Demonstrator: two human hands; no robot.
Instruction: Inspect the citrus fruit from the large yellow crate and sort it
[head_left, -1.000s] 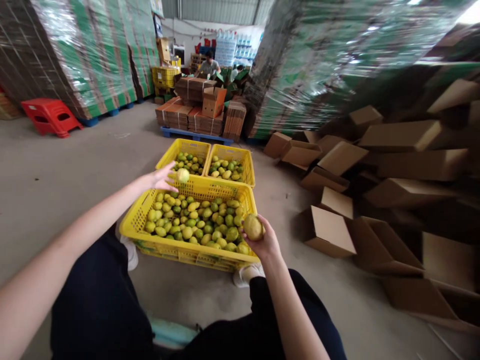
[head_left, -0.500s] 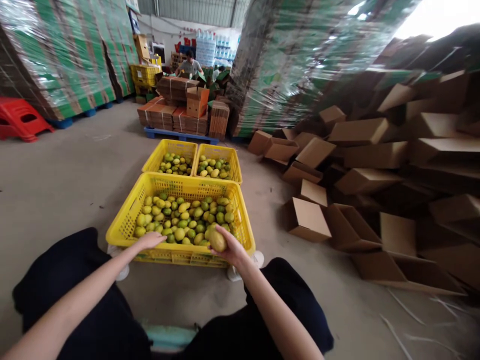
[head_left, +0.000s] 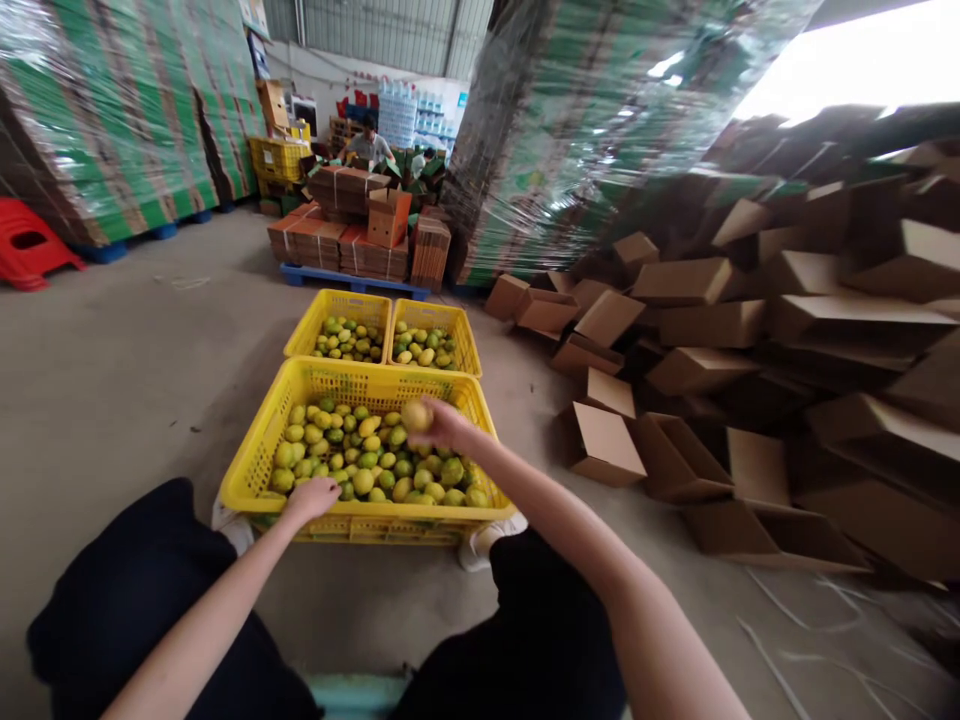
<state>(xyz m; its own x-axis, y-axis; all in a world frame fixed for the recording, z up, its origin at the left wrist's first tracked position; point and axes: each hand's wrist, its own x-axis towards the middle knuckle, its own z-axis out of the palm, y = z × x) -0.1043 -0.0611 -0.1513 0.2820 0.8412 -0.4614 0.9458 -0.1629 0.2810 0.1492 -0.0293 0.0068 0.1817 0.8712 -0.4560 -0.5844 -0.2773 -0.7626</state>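
A large yellow plastic crate [head_left: 251,450] stands in front of me, full of yellow and green lemons [head_left: 362,482]. My right hand [head_left: 444,424] is closed on a yellow lemon [head_left: 417,415], held above the fruit right of the crate's middle. Motion blurs this lemon slightly. At the near left of the crate, my left hand [head_left: 313,498] reaches over the front rim, close against the lemons. Its fingers are curled downward and partly hidden, so whatever they hold cannot be made out.
Two smaller yellow crates [head_left: 337,297] of lemons stand just beyond. Farther back, bundled cardboard [head_left: 375,262] rests on a blue pallet [head_left: 352,280], with a person [head_left: 369,147] behind. Many open cardboard boxes [head_left: 606,440] lie heaped at right. A red stool [head_left: 34,245] is at far left.
My right hand has moved away from me and slightly left with the lemon, from the near right side to over the crate's middle. My left hand's fingers, stretched out before, are now curled.
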